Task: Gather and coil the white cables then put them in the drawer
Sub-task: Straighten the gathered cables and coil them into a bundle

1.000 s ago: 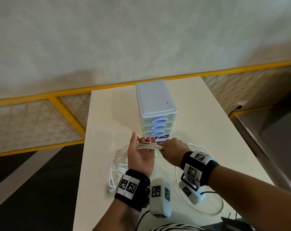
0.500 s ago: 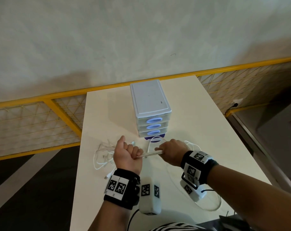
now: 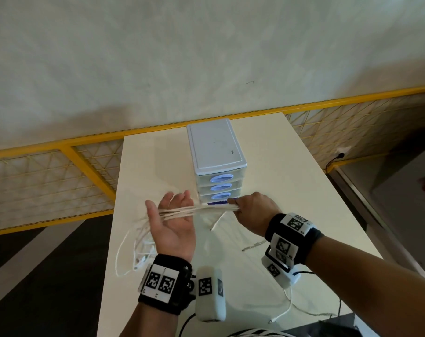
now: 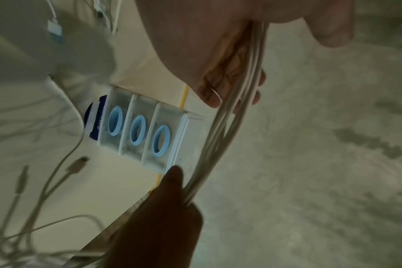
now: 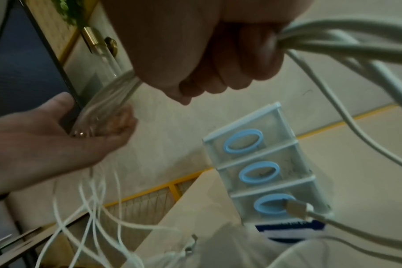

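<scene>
— So, starting at your left: what lies on the white table (image 3: 291, 190) there?

— Loose white cables (image 3: 136, 244) trail over the table's left edge, one plug end (image 3: 140, 259) showing near your wrist. They run up to your left hand (image 3: 173, 222).

— And how is that hand?

— Palm up, your fingers (image 3: 179, 198) spread and nearly straight. A bundle of cable strands (image 3: 196, 211) lies across the palm and fingers; your left wrist view shows the strands (image 4: 230, 112) passing over the fingers (image 4: 209, 98) without any curl round them.

— Where does the bundle go from there?

— It stretches taut and nearly level to your right hand (image 3: 252, 212), which is fisted with your fingers (image 5: 218, 76) curled tight round the strands (image 5: 333, 41). Both hands are raised above the table, just in front of the drawer unit (image 3: 216, 152).

— Tell me about the drawers.

— You have a small plastic chest with a white top, three clear drawers stacked, each with a blue oval handle (image 3: 222, 177). All three look pushed in. A dark blue label or card (image 5: 291, 226) sits at its base.

— Anything further right?

— More cable tails hang below your right hand: one end (image 3: 215, 224) drops to the table, a USB-style plug (image 5: 296, 208) dangles in front of the lowest drawer in your right wrist view, and another connector (image 3: 252, 246) lies on the table near your right wrist.
</scene>
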`<control>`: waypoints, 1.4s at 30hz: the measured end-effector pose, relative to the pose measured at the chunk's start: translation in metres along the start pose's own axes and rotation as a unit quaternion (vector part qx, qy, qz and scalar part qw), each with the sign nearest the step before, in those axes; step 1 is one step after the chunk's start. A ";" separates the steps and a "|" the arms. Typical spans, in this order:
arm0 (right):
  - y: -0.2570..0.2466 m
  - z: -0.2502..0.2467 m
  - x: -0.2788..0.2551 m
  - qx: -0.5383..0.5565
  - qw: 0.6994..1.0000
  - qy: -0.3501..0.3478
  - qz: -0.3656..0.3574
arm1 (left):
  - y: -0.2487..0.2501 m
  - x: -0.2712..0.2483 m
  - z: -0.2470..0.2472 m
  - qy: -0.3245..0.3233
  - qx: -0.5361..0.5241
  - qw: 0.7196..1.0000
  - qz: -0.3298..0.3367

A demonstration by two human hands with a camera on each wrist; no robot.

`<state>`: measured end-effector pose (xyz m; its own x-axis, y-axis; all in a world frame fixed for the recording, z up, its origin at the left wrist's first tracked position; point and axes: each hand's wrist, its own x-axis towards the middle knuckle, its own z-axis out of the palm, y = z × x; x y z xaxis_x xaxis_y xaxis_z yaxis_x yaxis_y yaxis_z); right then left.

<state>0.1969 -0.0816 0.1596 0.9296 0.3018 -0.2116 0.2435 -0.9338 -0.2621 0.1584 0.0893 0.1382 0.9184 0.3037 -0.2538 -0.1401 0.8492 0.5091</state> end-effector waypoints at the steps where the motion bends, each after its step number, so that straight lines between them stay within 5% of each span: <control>1: -0.003 -0.005 0.001 0.001 1.000 0.005 0.000 | -0.006 -0.002 0.002 -0.015 0.015 1.000 -0.008; 5: -0.013 -0.012 0.004 -0.032 0.999 0.016 -0.025 | -0.029 -0.015 0.028 -0.029 0.058 0.996 -0.054; 10: -0.016 0.002 -0.002 -0.059 0.995 -0.007 -0.077 | -0.025 -0.010 0.055 0.116 0.061 0.986 -0.105; 21: 0.021 0.009 0.002 0.007 0.999 -0.025 -0.032 | -0.003 -0.001 0.031 0.149 0.075 0.985 -0.049; 25: 0.020 0.010 0.001 0.013 0.999 -0.032 -0.010 | -0.006 -0.007 0.027 0.099 0.040 0.994 -0.030; 28: 0.020 0.000 0.000 0.042 0.999 -0.006 0.011 | 0.000 -0.005 0.019 -0.008 -0.025 0.999 -0.024; 33: 0.000 -0.007 -0.005 0.051 0.999 0.015 -0.001 | -0.021 -0.018 0.028 -0.073 0.042 0.992 -0.095; 42: -0.005 0.015 -0.013 -0.014 0.998 0.022 -0.065 | -0.023 -0.013 0.047 0.130 0.049 0.984 -0.112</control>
<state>0.1791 -0.0780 0.1496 0.9007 0.4123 -0.1367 0.3696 -0.8928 -0.2574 0.1668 0.0458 0.1686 0.7951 0.2240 -0.5636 0.1029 0.8660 0.4893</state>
